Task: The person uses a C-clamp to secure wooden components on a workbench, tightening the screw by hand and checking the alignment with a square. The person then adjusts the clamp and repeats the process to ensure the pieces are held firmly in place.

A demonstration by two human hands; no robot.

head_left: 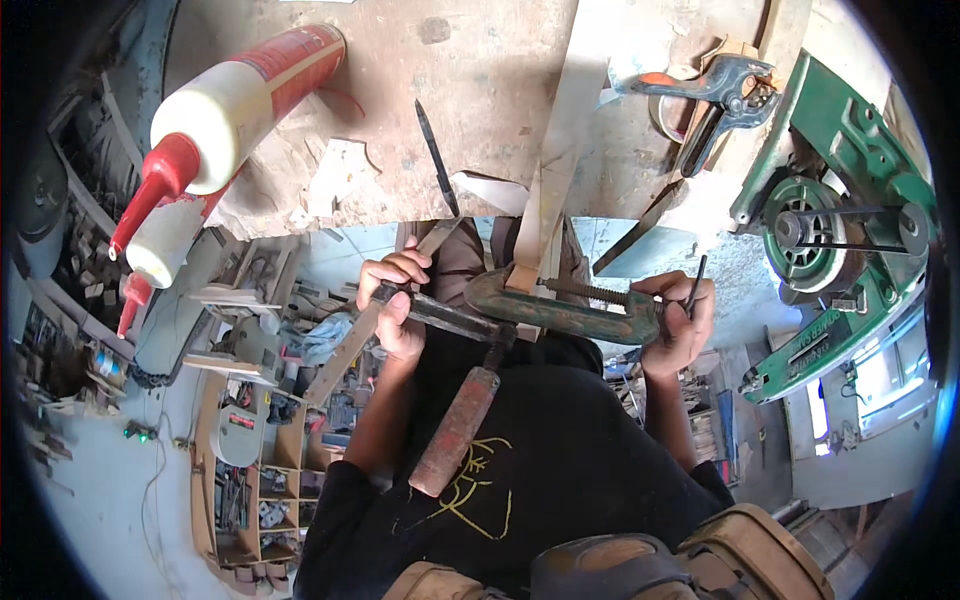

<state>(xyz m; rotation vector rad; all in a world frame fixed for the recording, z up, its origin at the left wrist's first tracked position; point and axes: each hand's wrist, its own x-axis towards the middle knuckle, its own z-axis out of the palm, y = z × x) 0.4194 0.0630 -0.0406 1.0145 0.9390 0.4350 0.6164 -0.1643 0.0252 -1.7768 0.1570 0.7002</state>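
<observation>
My left hand [398, 305] is closed on an F-clamp at the joint of its long flat bar [345, 358] and dark sliding arm [445, 316]. The clamp's worn red handle [455, 432] hangs tilted in front of my black shirt. My right hand [678, 325] grips the screw end of a green C-clamp [570, 318], its fingers around the thin crossbar [697, 282]. The C-clamp's jaws sit around a small wood block [522, 278] at the near end of a long wooden strip [560, 150]. How tightly they press cannot be seen.
Two glue bottles with red nozzles, one large [235, 110] and one smaller [165, 240], stand at the left. A black pen [436, 155] and paper scraps [340, 180] lie on the worn tabletop [450, 80]. To the right are a spring clamp [730, 95] and a green belt-driven machine [830, 220].
</observation>
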